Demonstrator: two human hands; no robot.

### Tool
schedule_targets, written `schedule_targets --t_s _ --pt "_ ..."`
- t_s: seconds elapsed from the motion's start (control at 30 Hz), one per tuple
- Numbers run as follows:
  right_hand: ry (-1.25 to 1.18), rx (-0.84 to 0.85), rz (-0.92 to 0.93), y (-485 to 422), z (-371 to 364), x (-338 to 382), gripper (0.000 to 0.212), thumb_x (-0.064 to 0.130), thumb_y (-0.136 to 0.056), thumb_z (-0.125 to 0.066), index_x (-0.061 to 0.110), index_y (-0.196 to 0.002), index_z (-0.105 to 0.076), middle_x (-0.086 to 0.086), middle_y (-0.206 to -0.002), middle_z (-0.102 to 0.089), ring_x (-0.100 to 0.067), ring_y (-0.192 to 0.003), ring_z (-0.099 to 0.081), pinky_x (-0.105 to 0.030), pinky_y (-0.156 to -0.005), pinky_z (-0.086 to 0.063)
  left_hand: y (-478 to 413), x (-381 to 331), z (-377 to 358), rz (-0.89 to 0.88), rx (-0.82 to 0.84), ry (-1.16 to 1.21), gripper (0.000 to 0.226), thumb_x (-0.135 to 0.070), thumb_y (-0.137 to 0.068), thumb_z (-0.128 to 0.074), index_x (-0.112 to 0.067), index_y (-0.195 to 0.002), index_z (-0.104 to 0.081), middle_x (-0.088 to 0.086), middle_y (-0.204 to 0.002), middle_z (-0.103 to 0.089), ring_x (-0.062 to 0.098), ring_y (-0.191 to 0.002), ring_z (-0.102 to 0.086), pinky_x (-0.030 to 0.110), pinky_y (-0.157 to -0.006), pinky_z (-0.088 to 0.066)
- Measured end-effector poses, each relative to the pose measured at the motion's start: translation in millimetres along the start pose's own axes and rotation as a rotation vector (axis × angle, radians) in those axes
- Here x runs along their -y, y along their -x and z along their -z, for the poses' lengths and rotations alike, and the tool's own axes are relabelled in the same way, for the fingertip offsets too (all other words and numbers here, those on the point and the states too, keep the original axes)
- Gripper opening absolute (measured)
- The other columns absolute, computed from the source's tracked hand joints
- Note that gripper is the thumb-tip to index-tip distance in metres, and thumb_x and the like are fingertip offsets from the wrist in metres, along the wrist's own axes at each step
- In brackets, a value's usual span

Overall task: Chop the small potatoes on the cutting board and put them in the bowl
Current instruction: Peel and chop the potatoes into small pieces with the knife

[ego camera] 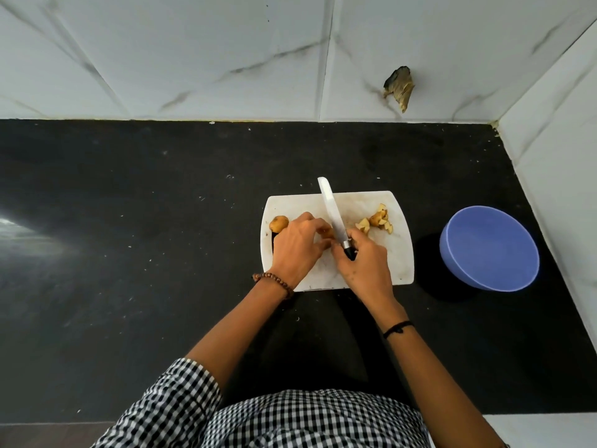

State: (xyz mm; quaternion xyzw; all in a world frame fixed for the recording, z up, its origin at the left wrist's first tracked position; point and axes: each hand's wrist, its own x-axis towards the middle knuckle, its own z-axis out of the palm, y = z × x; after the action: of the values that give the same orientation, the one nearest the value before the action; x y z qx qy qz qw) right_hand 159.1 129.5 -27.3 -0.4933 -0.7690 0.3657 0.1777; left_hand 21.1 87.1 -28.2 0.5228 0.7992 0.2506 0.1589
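While the right hand (361, 263) grips the knife (332, 211), the left hand (297, 250) pinches a potato (326, 234) beside its blade.

No readable text, labels, brands or numbers anywhere in view. Nothing legible on the white rectangular plastic cutting board (397, 253), the blue round plastic bowl (491, 250) or the white-bladed knife (332, 208).
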Motion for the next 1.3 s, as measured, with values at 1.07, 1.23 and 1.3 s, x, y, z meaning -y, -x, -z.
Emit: schedule_targets --t_s 1.07,1.23,1.3 --pt "0.488 -0.048 0.040 45 -6 12 0.043 0.036 -0.104 -0.041 0.018 -0.141 -0.053 0.001 -0.079 -0.066 -0.014 -0.064 -0.061 -0.028 -0.052 -0.049 1 -11 13 0.272 0.064 0.086 0.019 -0.035 -0.085 -0.070 -0.029 -0.102 -0.075 -0.014 -0.097 -0.071 0.003 -0.092 -0.037 0.018 -0.049 -0.028" --pt "0.558 0.028 0.019 42 -8 19 0.050 0.036 -0.105 -0.038 0.015 -0.150 -0.038 -0.004 -0.086 -0.064 -0.017 -0.070 -0.062 -0.034 -0.061 -0.055 0 -13 16 0.282 0.072 0.062 0.020 -0.036 -0.085 -0.070 -0.029 -0.103 -0.074 -0.013 -0.096 -0.071 0.005 -0.093 -0.040 0.018 -0.048 -0.028" --pt "0.579 0.049 0.013 40 -9 21 0.051 0.035 -0.106 -0.038 0.015 -0.152 -0.034 -0.004 -0.089 -0.065 -0.018 -0.074 -0.063 -0.036 -0.065 -0.057 0 -14 18 0.280 0.076 0.049 0.021 -0.036 -0.085 -0.070 -0.029 -0.104 -0.074 -0.013 -0.097 -0.071 0.005 -0.090 -0.040 0.018 -0.048 -0.027"
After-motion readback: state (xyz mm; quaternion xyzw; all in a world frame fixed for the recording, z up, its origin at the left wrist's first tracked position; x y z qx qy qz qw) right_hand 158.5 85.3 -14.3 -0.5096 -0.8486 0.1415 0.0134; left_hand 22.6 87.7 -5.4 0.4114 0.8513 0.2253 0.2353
